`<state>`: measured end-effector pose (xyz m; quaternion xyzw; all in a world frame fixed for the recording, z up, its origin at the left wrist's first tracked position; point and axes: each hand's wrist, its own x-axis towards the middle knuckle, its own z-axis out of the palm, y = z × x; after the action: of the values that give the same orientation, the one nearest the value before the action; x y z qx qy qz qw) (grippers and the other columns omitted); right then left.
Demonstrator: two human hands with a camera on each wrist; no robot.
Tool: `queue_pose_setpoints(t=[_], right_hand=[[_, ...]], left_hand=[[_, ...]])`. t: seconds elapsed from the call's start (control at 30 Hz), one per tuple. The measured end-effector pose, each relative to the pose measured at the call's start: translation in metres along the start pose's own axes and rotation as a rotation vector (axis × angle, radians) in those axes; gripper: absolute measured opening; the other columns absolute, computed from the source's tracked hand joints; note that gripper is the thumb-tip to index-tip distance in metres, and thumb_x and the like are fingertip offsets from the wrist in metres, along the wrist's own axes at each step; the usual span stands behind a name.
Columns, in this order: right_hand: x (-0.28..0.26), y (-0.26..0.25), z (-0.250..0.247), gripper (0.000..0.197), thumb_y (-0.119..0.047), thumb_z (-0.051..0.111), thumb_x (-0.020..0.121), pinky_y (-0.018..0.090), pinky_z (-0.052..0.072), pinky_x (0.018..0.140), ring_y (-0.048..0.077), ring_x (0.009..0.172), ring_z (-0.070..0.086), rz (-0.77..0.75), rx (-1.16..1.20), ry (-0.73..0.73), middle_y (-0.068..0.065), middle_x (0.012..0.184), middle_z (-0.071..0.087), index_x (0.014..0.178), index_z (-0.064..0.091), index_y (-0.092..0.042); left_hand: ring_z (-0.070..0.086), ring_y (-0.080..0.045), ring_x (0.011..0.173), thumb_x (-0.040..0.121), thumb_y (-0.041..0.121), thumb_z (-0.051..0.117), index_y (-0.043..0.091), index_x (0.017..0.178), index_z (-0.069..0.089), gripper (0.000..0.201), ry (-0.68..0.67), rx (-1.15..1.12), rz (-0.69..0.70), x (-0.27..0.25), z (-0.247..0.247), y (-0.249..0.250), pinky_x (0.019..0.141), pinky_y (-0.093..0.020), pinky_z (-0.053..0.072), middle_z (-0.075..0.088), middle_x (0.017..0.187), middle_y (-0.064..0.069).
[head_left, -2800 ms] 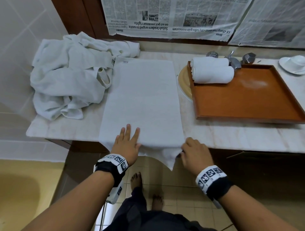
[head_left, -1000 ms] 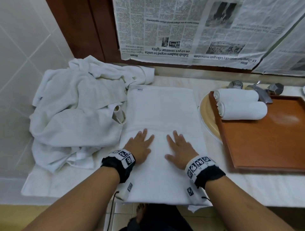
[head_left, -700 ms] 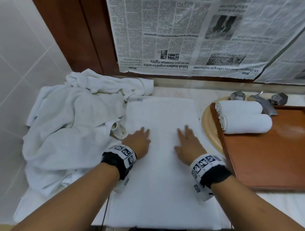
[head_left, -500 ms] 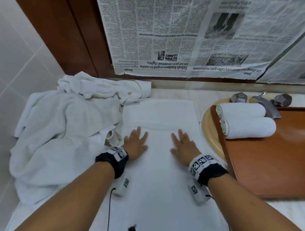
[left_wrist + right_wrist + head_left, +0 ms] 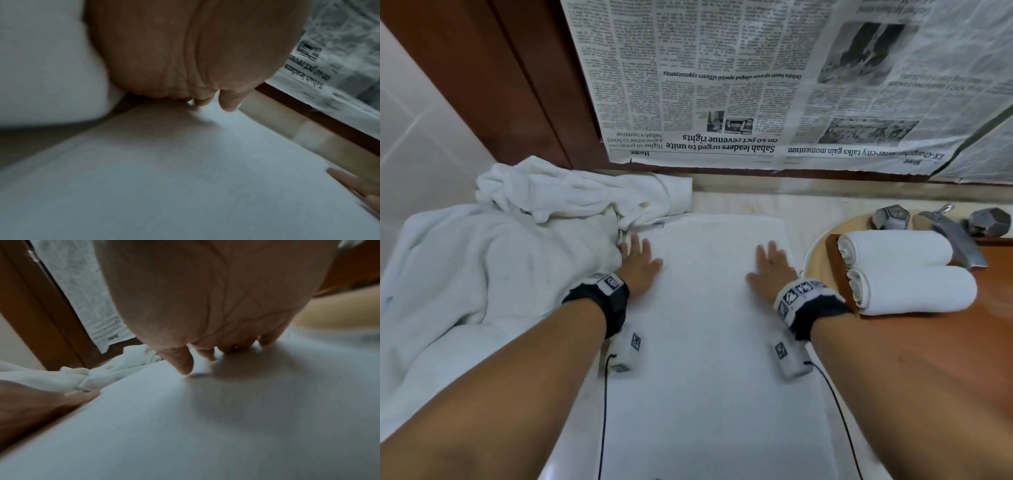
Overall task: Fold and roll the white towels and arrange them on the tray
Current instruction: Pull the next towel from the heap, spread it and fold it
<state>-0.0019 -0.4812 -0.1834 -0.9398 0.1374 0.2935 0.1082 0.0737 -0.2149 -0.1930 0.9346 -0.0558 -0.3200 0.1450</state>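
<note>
On the bench (image 5: 822,219), a folded white towel (image 5: 709,342) is laid out as a long, smooth strip running from the wall towards the near edge. It is pressed flat by both hands: the left hand (image 5: 638,265) lies near the strip's left edge, just beside a heap of loose towels (image 5: 493,267), and the right hand (image 5: 772,270) lies near the right edge. The fingers (image 5: 770,250) of each hand are stretched out and released, with nothing grasped; in the wrist views the palms are seen hovering low with fingertips (image 5: 183,366) touching the cloth.

The step in hand is judged to be the smoothing of the fold, with rolling not yet begun. For the next move, one short end would need to be taken up evenly by both hands and turned over tightly, so that the roll is kept straight and its ends level.

The strip appears flat, free of creases, with straight parallel edges and a small label at its far left corner. Two rolled towels (image 5: 907,274) are already set side by side, touching, at the far left corner of the wooden tray (image 5: 962,342) to the right.
</note>
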Motion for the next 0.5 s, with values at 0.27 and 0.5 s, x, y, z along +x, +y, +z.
queue_pose_setpoints(t=[0.27,0.5], right_hand=[[0.021,-0.052,-0.013,0.070,-0.038,0.036,0.106,0.048,0.008,0.122,0.031,0.152,-0.014,-0.196,-0.023,-0.093,0.010,0.163,-0.023,0.159,-0.005,-0.019],[0.033,-0.003,-0.029,0.071,-0.042,0.036,0.104,0.047,0.016,0.121,0.031,0.152,-0.007,0.062,0.031,0.049,0.012,0.164,-0.017,0.159,0.002,-0.013]], left_hand=[[-0.010,-0.023,0.151,0.108,0.037,0.021,0.018,0.158,0.005,0.056,-0.087,0.078,0.246,0.012,0.005,0.049,0.119,-0.044,0.002,-0.014,0.164,-0.004],[-0.002,-0.031,0.150,0.107,0.035,0.024,0.005,0.154,0.016,0.057,0.093,0.008,0.005,0.027,-0.030,0.014,0.121,-0.042,0.005,0.001,0.164,-0.014]])
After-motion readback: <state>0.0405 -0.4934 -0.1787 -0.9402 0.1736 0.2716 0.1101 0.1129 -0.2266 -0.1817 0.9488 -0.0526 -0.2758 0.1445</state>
